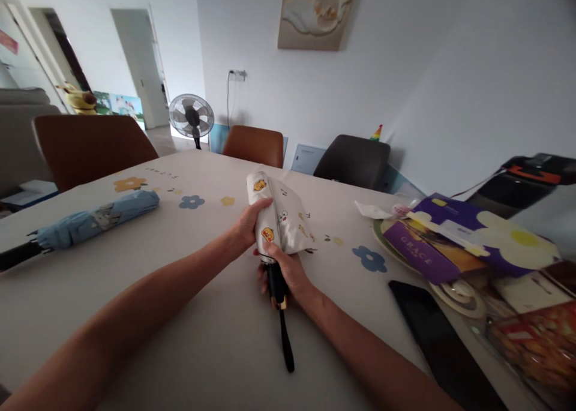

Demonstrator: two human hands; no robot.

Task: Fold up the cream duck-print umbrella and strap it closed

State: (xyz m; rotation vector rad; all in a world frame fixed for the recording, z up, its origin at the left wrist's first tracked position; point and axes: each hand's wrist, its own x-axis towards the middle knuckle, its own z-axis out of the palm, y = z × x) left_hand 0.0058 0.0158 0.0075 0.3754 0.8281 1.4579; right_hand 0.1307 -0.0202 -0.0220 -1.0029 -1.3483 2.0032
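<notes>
A white folding umbrella [292, 219] with yellow and red cartoon prints is held over the middle of the table, its black handle pointing toward me. Around the left side of its folded canopy, my left hand [246, 224] is closed. My right hand [291, 274] grips it lower down, where the canopy meets the handle, with the thumb on the fabric. A loose flap of canopy sticks out on the right side. From the handle hangs a black wrist strap [286, 345]. To the left, a blue folded umbrella [99, 220] with a black handle lies on the table.
The white table [189, 339] has printed flowers. On the right lie a black phone or tablet [443, 345], a purple box [418, 249], a plate [382, 237] under it and packaged food [540, 339]. A dark bottle [513, 183] stands behind. Chairs [254, 146] line the far side.
</notes>
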